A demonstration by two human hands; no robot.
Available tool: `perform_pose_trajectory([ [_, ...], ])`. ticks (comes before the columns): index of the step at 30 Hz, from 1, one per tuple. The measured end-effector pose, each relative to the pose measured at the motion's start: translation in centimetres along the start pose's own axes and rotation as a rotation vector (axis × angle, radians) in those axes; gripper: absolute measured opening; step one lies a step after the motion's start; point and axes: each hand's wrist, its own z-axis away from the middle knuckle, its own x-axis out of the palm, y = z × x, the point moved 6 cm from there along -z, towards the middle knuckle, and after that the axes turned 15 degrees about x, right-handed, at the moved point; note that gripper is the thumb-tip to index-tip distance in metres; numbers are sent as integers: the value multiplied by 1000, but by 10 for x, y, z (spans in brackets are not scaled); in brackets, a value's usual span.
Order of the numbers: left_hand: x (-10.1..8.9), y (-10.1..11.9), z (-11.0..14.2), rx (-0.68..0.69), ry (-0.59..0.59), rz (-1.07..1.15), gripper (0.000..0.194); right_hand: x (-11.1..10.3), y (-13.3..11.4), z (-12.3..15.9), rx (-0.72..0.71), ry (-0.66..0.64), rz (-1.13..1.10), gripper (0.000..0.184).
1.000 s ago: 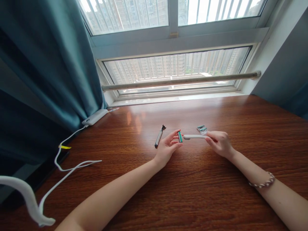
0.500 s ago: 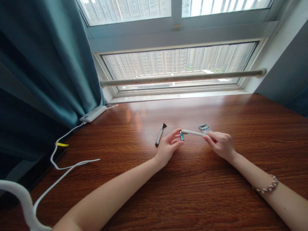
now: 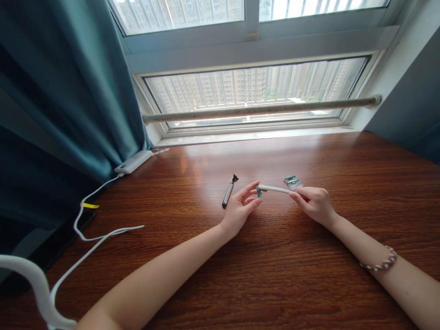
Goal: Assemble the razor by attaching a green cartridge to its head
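Observation:
My left hand pinches a green and black razor cartridge between thumb and fingertips. A white toothbrush is gripped near its far end by my right hand. Its head, bristles down, reaches the top of the cartridge; whether the bristles touch it is too small to tell. Just left of my left hand lies a grey and black razor handle with no cartridge on its end. Beyond my right fingers sits a clear plastic case holding several green and black cartridges.
The brown wooden tabletop runs up to a window with a rail across it. At the left are a white power strip, white cables, a yellow tag and a blue curtain.
The cartridge has turned slightly in my left fingers, showing a narrower side. The toothbrush head has shifted a little to the left against it. The view has tilted slightly.

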Motion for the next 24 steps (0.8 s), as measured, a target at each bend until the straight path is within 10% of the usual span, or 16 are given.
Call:
perform_pose_trajectory([
  [24, 1, -13, 4, -120, 102, 188, 37, -2, -1, 1, 20, 65, 32, 45],
])
